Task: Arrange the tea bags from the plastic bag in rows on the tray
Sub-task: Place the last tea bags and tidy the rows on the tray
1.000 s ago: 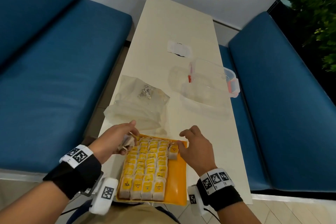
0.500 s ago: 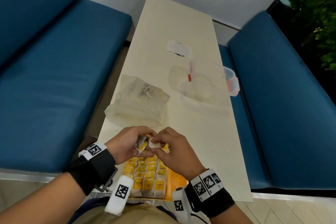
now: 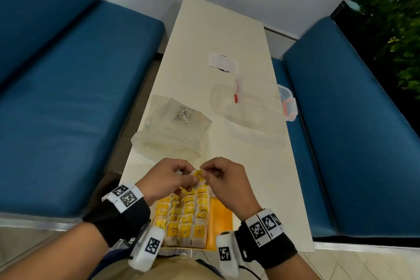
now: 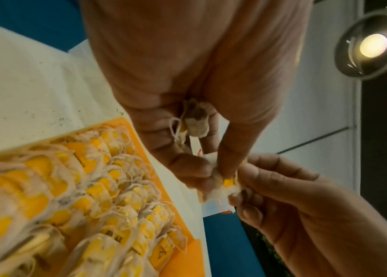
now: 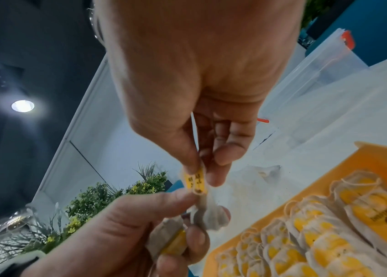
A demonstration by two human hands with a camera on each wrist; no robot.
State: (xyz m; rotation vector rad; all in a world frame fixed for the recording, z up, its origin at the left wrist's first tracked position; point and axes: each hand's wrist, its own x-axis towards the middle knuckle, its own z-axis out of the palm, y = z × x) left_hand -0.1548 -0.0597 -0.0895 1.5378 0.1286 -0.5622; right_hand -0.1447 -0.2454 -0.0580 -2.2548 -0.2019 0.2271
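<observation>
Both hands' grip stays pinching tea bag (image 3: pixel 199 174), now raised above tray (image 3: pixel 221 213).

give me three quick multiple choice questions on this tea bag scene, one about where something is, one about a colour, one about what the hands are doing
1. Where does the plastic bag lie?
A. on the table, beyond the tray
B. on the blue bench
C. inside the clear box

2. What colour is the tray?
A. blue
B. orange
C. white

3. What are the hands doing?
A. both lie flat on the table
B. both pinch one tea bag between them above the tray
C. one lifts the clear box

Answers:
1. A: the head view shows the bag on the table, just past the tray's far end.
2. B: bare orange shows beside the rows of tea bags.
3. B: the left hand and right hand meet on the tea bag with the yellow tag; the wrist views show more bags tucked in the left hand.
</observation>
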